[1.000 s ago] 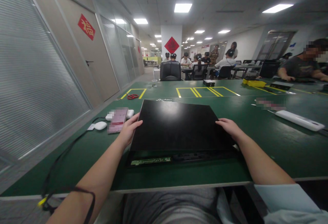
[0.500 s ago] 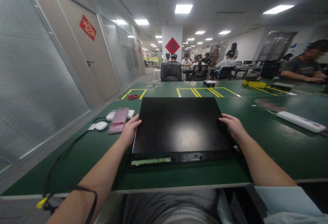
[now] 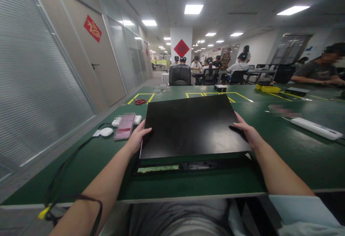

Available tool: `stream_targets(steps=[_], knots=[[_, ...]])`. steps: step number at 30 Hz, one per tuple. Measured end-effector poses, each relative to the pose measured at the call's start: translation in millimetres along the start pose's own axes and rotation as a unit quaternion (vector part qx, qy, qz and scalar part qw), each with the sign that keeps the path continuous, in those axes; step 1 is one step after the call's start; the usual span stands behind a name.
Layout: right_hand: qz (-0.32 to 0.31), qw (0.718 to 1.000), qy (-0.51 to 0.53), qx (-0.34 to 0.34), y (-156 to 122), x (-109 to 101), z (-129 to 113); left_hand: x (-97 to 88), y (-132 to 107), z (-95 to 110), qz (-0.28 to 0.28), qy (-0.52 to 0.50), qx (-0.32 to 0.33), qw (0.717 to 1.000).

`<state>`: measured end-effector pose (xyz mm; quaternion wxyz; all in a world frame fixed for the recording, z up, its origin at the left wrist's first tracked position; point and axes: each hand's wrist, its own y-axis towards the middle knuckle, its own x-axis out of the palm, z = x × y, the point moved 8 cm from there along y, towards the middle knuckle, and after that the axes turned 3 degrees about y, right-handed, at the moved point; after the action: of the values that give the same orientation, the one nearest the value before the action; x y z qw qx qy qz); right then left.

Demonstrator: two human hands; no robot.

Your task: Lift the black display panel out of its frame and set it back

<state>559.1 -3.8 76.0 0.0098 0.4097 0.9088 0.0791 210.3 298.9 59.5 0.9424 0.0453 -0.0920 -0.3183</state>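
While the left hand [image 3: 137, 139] clasps one side of a flat black panel [image 3: 188, 128], the right hand [image 3: 250, 133] grips the opposite side, thumbs on top. The panel tilts, right side seemingly higher, over a dark base [image 3: 199, 165] on the green surface [image 3: 188, 188]; a green strip [image 3: 157, 169] shows at the panel's near edge. The step in hand looks like positioning the panel above the base; the next move calls for both hands working evenly. Left of the panel lies a phone [image 3: 124, 126]; beyond it, red scissors [image 3: 140, 101].
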Motion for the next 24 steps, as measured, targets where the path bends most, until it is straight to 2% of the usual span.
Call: stream_targets(steps=[3,7,13,17,21,24], knots=[[-0.018,1.000,0.009,0.015,-6.9,-0.9,-3.4,-2.1,1.8,-5.9,0.000,-0.006,-0.012,1.000],[-0.006,0.999,0.010,0.046,-13.8,-5.0,-3.9,-0.8,1.3,-8.3,-0.007,-0.004,-0.020,1.000],[0.013,1.000,0.014,0.021,-13.9,-0.9,-10.2,0.3,0.8,-6.6,-0.006,0.007,-0.021,1.000],[0.044,0.996,0.047,0.056,-8.4,-7.7,-2.3,2.6,-0.7,-7.0,-0.016,0.020,-0.037,0.999],[0.065,0.995,0.057,0.042,-4.0,-13.2,-4.2,2.7,-5.6,-7.3,0.005,0.038,-0.064,0.997],[0.076,0.995,0.053,0.029,-2.1,-17.7,-4.9,4.5,-6.9,-6.3,0.010,0.033,-0.061,0.998]])
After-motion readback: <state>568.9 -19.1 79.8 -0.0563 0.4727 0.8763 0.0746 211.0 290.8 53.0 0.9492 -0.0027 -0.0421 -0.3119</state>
